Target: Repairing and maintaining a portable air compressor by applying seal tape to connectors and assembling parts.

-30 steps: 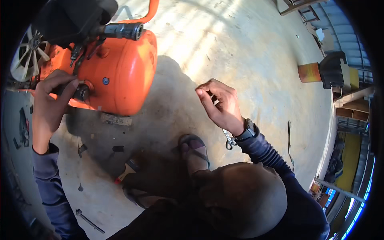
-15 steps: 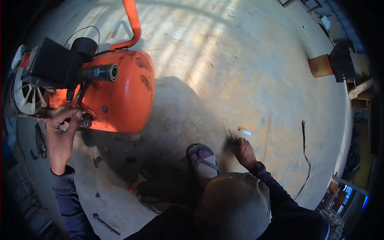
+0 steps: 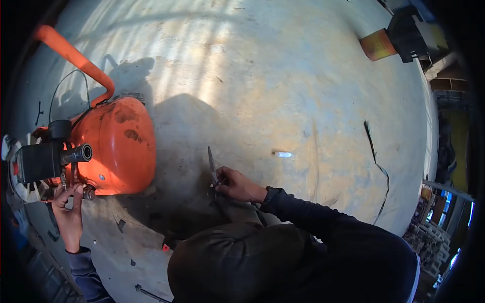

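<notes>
An orange air compressor (image 3: 126,146) stands at the left, with a black boxy housing (image 3: 38,164) and a short cylindrical fitting (image 3: 78,154) on it. My left hand (image 3: 68,209) is at its near side, thumb and fingers pinched on a small fitting below the black housing; the fingers partly hide the fitting. Between the compressor and my body, my right hand (image 3: 235,186) is closed around the lower end of a slim pointed blade (image 3: 211,164). Its tip points away from me, apart from the compressor. The lower end is mostly hidden in my fingers.
A small clear bottle-like item (image 3: 283,154) lies on the concrete floor (image 3: 252,101), with a dark strip (image 3: 380,169) farther right. A dark tool (image 3: 151,294) lies at the lower left. A black machine with an orange-yellow part (image 3: 378,44) stands at the far right.
My right hand has come left from near the small clear item toward the compressor, carrying the blade. My left hand stays at the fitting. The view has shifted, and my sandalled foot is now covered.
</notes>
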Available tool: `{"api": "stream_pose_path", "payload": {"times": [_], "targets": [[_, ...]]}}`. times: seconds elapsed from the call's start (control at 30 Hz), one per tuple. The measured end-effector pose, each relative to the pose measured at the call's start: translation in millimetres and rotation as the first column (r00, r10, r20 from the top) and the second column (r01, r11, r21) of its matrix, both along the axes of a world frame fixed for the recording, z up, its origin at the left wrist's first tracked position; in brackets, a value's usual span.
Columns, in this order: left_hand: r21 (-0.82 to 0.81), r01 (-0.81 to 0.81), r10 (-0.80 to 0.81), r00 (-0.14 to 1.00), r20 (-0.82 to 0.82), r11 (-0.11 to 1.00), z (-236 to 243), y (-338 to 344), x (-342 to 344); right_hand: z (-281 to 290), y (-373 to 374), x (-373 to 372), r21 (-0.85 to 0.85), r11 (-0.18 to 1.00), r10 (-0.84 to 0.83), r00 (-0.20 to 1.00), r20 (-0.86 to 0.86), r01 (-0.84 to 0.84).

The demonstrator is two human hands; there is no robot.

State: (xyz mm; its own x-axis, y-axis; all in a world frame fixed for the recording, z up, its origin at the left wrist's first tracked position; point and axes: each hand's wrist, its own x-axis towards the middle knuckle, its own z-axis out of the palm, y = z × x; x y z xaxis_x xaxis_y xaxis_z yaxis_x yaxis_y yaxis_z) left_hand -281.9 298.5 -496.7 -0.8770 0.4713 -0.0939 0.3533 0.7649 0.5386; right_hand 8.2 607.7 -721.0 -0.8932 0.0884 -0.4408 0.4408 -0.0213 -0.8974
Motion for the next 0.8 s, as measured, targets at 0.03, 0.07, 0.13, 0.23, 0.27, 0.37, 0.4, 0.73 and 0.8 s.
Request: {"api": "stream_pose_path", "payload": {"times": [0.03, 0.07, 0.13, 0.23, 0.27, 0.37, 0.4, 0.73, 0.8], "targets": [[0.011, 0.022, -0.022, 1.000, 0.011, 1.000, -1, 2, -1, -6, 0, 3, 0.011, 1.000, -0.022, 1.000, 0.011, 0.022], [-0.002, 0.044, -0.044, 0.999, -0.004, 0.999, -2, 3, -2, -11, 2, 5, 0.101, 0.995, -0.007, 0.998, -0.061, 0.013], [-0.033, 0.076, -0.077, 0.996, -0.038, 0.997, -6, 5, -3, -20, 3, 10, 0.278, 0.961, 0.058, 0.979, -0.198, -0.001], [-0.024, 0.116, -0.118, 0.991, -0.071, 0.993, -14, 1, -7, -36, -1, 28, 0.336, 0.941, 0.010, 0.986, -0.168, 0.048], [-0.024, 0.128, -0.129, 0.988, -0.089, 0.992, -15, -2, -7, -33, -2, 31, 0.362, 0.930, -0.007, 0.988, -0.156, 0.063], [-0.045, 0.129, -0.134, 0.982, -0.133, 0.991, -20, -11, -10, -14, -4, 49, 0.377, 0.926, 0.037, 0.988, -0.151, 0.023], [-0.055, 0.134, -0.141, 0.978, -0.155, 0.989, -21, -11, -11, -9, -3, 52, 0.385, 0.923, 0.053, 0.988, -0.147, 0.008], [0.028, 0.114, -0.112, 0.991, -0.067, 0.993, -18, -2, -10, -25, -7, 47, 0.466, 0.841, -0.197, 0.958, -0.210, 0.275], [0.052, 0.106, -0.102, 0.992, -0.071, 0.993, -20, -6, -11, -23, -10, 52, 0.520, 0.818, -0.174, 0.968, -0.183, 0.245]]}}
